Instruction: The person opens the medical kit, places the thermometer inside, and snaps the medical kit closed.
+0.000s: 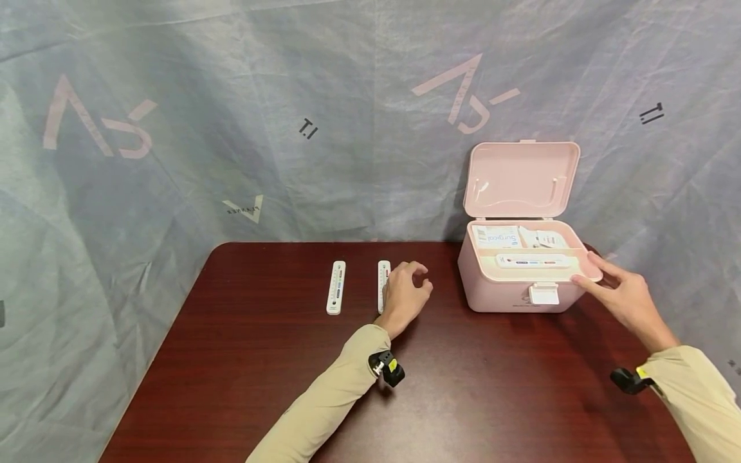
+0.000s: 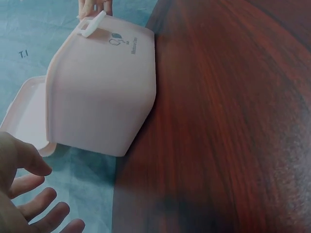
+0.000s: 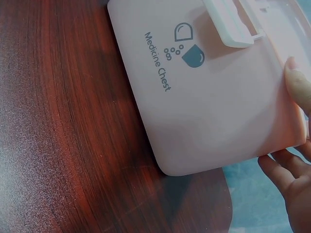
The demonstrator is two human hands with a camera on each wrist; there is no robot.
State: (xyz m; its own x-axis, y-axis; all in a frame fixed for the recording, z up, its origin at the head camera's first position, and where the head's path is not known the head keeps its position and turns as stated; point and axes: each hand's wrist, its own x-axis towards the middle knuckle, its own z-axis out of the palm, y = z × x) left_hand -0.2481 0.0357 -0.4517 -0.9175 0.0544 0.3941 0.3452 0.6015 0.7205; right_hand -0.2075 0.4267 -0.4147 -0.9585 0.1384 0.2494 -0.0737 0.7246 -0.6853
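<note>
Gripping box (image 1: 492, 297) by right end with right hand (image 1: 628, 299), partly covering thermometer (image 1: 381, 278), aligned fore-and-aft left of box, with nearer left hand (image 1: 405, 296), relaxed, empty.

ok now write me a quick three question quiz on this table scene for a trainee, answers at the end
1. Multiple choice: which hand grips the pink box? A) left B) right C) both
2. True or false: the lid of the box stands open.
3. Count: how many thermometers lie on the table itself?

Key:
1. B, the right hand.
2. True.
3. Two; a third thermometer lies inside the box.
</note>
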